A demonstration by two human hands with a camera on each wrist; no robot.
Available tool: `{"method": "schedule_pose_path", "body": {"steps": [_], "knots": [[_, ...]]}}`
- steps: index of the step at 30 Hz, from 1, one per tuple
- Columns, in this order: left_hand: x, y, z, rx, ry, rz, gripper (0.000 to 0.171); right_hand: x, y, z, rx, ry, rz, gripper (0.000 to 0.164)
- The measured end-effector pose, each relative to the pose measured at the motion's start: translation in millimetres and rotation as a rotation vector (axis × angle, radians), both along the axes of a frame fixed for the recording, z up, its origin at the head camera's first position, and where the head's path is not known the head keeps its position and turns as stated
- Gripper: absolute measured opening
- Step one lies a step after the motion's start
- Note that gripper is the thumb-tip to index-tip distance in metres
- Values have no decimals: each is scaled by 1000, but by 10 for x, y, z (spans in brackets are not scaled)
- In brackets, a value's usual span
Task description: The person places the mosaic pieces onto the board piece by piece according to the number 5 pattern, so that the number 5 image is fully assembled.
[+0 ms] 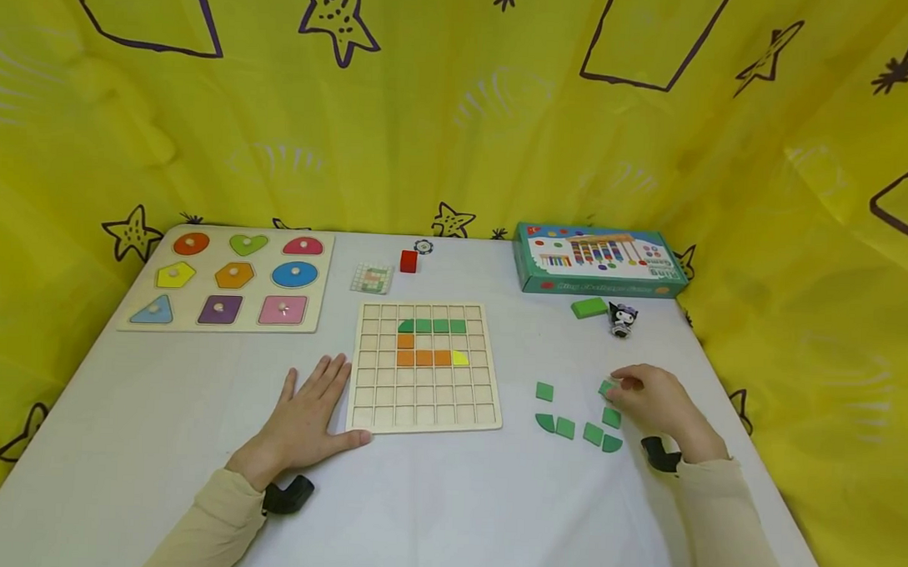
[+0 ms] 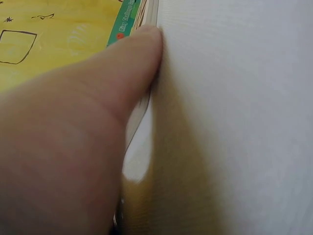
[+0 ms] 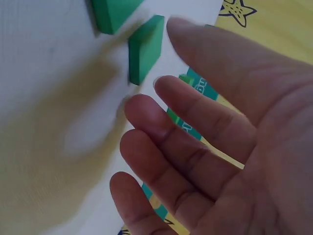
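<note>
Left hand: one, its grip (image 1: 302,428) flat and spread on the bench (image 1: 446,517), thumb at the near left corner of the grid board, holding nothing.
Right hand: one, its grip (image 1: 656,407) loosely curved, thumb and index finger parted just beside one green square (image 1: 605,389), not pinching it.
Grid board (image 1: 425,403): one, in the middle of the bench.
Tiles on the grid: nine; a far row of one green quarter-round (image 1: 407,326) and three green squares (image 1: 441,326), then four orange squares (image 1: 425,358) in an L, with one yellow quarter-round (image 1: 460,359) at its right end.
Loose green tiles: seven, right of the grid; five squares, counting the one by the right hand, and two quarter-rounds (image 1: 612,443).
Knob puzzle (image 1: 254,310): one, far left, nine knobbed shapes.
Beyond the grid: one pattern card (image 1: 371,278), one red block (image 1: 409,261), one round chip (image 1: 423,246).
Far right: one game box (image 1: 604,286), with one green block (image 1: 589,307) and one figurine (image 1: 622,320) on its near side.
</note>
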State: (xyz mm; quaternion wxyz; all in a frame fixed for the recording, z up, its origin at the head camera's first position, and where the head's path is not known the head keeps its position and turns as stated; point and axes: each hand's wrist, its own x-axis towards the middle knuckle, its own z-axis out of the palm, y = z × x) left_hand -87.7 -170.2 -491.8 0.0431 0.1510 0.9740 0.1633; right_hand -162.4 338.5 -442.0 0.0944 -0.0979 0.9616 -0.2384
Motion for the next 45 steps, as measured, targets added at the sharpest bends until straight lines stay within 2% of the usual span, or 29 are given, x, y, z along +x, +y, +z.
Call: {"method": "schedule_pose_path", "body": {"steps": [4, 8, 11, 15, 18, 24, 30, 36, 45], "knots": [[-2, 3, 5, 2, 1, 0, 112, -17, -21, -49, 35, 2, 17, 33], [1, 4, 7, 1, -1, -1, 112, -40, -98, -39, 123, 63, 46, 26], [7, 3, 4, -1, -2, 0, 113, -71, -222, -16, 88, 99, 65, 25], [13, 0, -2, 1, -1, 0, 113, -111, -534, 13, -75, 127, 125, 25], [14, 1, -10, 4, 2, 1, 113, -122, -840, 24, -125, 160, 218, 25], [19, 4, -26, -1, -8, 7, 114, -161, -1423, -28, -65, 225, 416, 28], [23, 10, -22, 2, -7, 8, 114, -217, -1817, -64, -28, 204, 486, 21], [19, 25, -15, 1, -6, -1, 114, -235, -1945, -91, 14, 184, 482, 21], [6, 17, 20, -16, -11, 4, 114, -219, -1945, -116, 24, 278, 546, 13]]}}
